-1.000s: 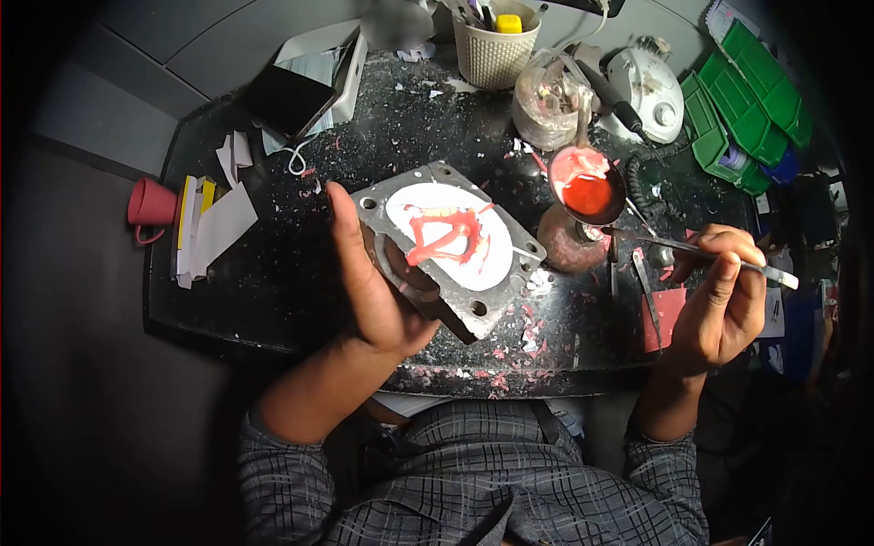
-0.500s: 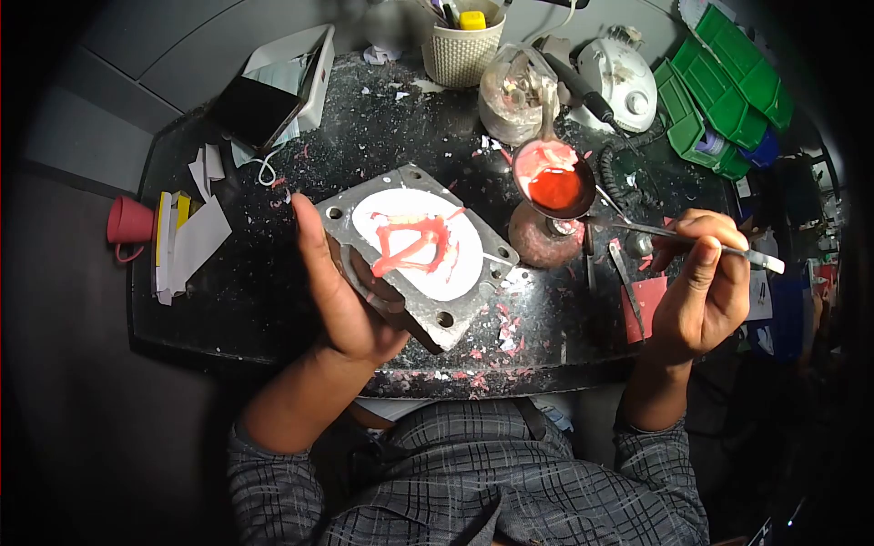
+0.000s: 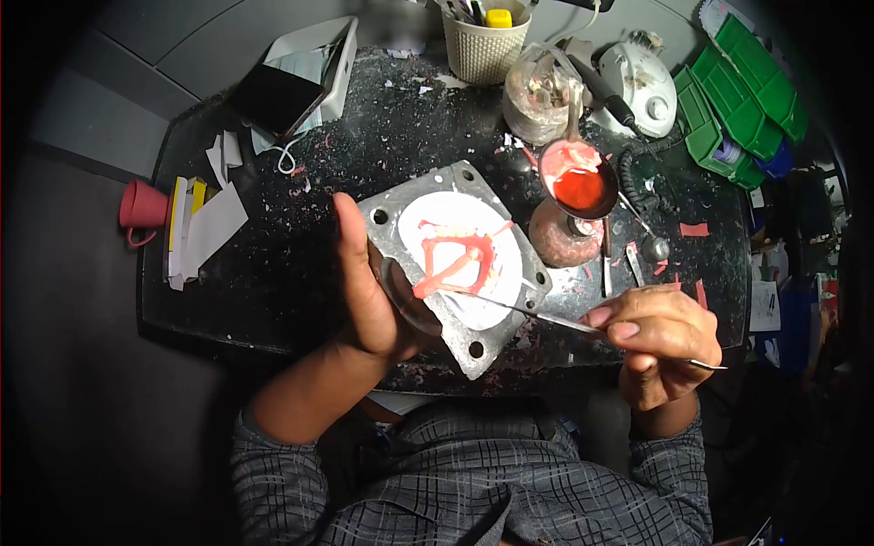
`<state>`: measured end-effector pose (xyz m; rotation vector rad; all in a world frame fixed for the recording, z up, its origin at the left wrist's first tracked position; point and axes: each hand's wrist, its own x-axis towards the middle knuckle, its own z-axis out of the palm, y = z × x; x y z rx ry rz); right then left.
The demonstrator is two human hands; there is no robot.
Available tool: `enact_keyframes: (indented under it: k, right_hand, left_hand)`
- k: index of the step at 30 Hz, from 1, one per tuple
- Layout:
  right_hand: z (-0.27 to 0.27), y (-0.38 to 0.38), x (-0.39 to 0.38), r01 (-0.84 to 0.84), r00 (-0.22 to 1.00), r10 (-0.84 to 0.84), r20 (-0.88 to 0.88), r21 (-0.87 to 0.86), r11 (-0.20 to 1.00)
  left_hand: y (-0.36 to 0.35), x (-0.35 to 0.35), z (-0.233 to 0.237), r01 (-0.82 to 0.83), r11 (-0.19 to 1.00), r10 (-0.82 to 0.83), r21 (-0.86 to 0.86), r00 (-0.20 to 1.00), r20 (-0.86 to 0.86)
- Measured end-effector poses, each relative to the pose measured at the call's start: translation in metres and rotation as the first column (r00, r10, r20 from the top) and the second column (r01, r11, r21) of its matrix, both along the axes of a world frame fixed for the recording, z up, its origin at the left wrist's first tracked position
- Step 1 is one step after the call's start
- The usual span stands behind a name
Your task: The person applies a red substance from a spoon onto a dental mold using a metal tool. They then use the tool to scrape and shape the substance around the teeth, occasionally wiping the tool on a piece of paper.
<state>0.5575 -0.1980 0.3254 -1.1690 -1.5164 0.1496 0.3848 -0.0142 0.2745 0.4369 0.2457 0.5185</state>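
Observation:
My left hand [image 3: 369, 309] grips a grey metal dental flask [image 3: 384, 238] from its left side, tilted above the bench, with the thumb up along the edge and the other fingers hidden beneath. White plaster [image 3: 499, 273] fills its round middle, and a pink wax framework [image 3: 473, 246] lies on the plaster. My right hand [image 3: 669, 337] pinches a thin metal wax spatula [image 3: 555, 318], whose tip reaches the lower edge of the pink wax. Beyond it, a ladle [image 3: 609, 196] of melted red wax [image 3: 578, 189] sits over a round burner [image 3: 560, 238].
A bagged jar [image 3: 537, 96], a white control unit [image 3: 637, 86] with a handpiece and green bins [image 3: 728, 100] stand at the back right. At the left are a pink mug [image 3: 143, 205], small boxes [image 3: 182, 227] and a white tray [image 3: 341, 77]. Wax scraps litter the black bench [image 3: 264, 227].
My right hand has brought the spatula from the ladle of melted wax down and left onto the wax framework. The flask appears slightly further right, as does the whole scene.

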Motion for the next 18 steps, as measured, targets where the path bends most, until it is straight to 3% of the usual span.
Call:
enact_keyframes:
  k: [1,7,18]
  right_hand:
    - [0.0008,-0.0003,0.0015,-0.029,1.0,0.029,0.01,-0.022,0.999]
    - [-0.0011,0.0028,0.0019,-0.067,0.998,0.067,0.008,-0.009,0.998]
    - [-0.0011,0.0051,0.002,-0.107,0.994,0.107,0.031,-0.012,0.994]
  left_hand:
    - [-0.0006,0.0006,0.0008,0.022,0.998,-0.019,-0.062,0.999,0.051]
    - [0.0002,-0.0001,0.0023,0.079,0.996,-0.072,-0.048,0.989,0.131]
    - [0.0,-0.0006,-0.0021,0.034,0.999,-0.033,-0.013,0.997,0.065]
